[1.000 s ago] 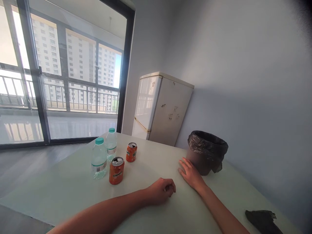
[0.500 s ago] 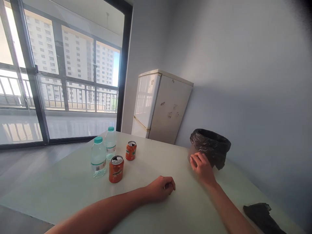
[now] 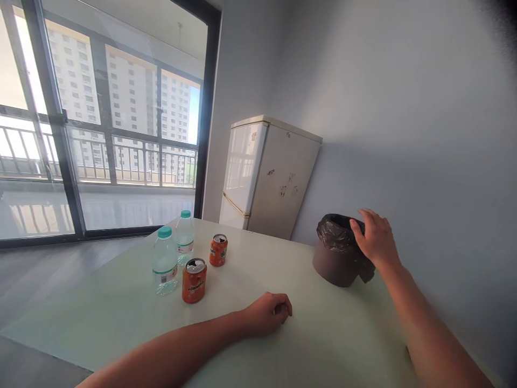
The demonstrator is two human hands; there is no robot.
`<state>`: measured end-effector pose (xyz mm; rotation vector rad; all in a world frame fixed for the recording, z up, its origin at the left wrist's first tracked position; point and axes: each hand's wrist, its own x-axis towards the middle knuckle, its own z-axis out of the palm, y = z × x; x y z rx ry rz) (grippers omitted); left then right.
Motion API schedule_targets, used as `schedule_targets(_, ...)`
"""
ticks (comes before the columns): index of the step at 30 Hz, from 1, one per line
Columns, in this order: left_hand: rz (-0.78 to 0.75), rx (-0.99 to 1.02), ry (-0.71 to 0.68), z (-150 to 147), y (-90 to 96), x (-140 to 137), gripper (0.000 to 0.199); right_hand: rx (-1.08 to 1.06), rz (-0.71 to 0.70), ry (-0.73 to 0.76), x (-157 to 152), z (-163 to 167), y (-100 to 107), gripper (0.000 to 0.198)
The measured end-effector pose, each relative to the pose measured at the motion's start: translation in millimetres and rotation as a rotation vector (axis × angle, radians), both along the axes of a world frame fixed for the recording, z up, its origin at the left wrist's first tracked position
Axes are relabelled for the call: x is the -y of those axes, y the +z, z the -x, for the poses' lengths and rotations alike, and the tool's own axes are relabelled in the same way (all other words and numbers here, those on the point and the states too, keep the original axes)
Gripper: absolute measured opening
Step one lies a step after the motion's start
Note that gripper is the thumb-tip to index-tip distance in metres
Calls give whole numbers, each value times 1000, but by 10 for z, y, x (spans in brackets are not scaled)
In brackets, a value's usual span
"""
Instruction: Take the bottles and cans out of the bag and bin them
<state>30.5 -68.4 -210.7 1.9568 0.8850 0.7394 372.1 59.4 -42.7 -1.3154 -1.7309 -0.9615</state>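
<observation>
A grey wall (image 3: 424, 134) rises beyond the right hand (image 3: 377, 237), and a sliding glass door (image 3: 137, 210) stands far off, beyond and to the left of the left hand (image 3: 269, 313). A pale table (image 3: 250, 269) spreads beneath both hands. Past the left hand, behind the table's far edge, is a white refrigerator (image 3: 283, 178) with worn marks on its side. The brown bin (image 3: 335, 264) stands upright on the table, just left of the right hand and farther out than the left; a black liner (image 3: 335, 237) wraps its mouth. Well left of the left hand stand a clear bottle (image 3: 165, 264) and, farther out, a second bottle (image 3: 185, 237), both teal-capped. The right hand is wide, thumb parted from the fingers, at the right side of the bin's mouth; whether it touches the liner I cannot tell. The left hand is narrow, loosely curled, with nothing visible in it. Left of it stands an opened orange can (image 3: 194, 283), with a second can (image 3: 218, 252) farther out.
</observation>
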Motion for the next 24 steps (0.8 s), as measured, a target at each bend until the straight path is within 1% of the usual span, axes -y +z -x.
schedule_targets(2,11,-3,-1,1,17,11,22,10,177,-30,-90,-19,-48,53)
schedule_targets(5,15,0,-3,8,6,10,22,56,461,-96,-136,2,-124,54)
schedule_targets(7,14,1,-10,12,-16,2,22,63,570,-146,-122,23,-137,58)
schedule_targets(9,15,1,-16,13,-31,-4,22,32,619,-202,-94,40,-116,59)
schedule_targets(11,9,1,-15,11,-27,-1,22,4,653,-225,-66,58,-78,56)
schedule_targets(13,6,0,-13,8,-3,10,22,16,655,-221,-36,91,-44,51)
schedule_targets(17,-1,-14,-12,10,60,37,22,49,578,-239,98,274,-36,46)
schedule_targets(20,4,-28,-4,15,75,43,23,78,520,-200,331,555,-66,42)
schedule_targets(24,2,-3,13,9,33,24,23,88,494,-95,736,1058,-73,44)
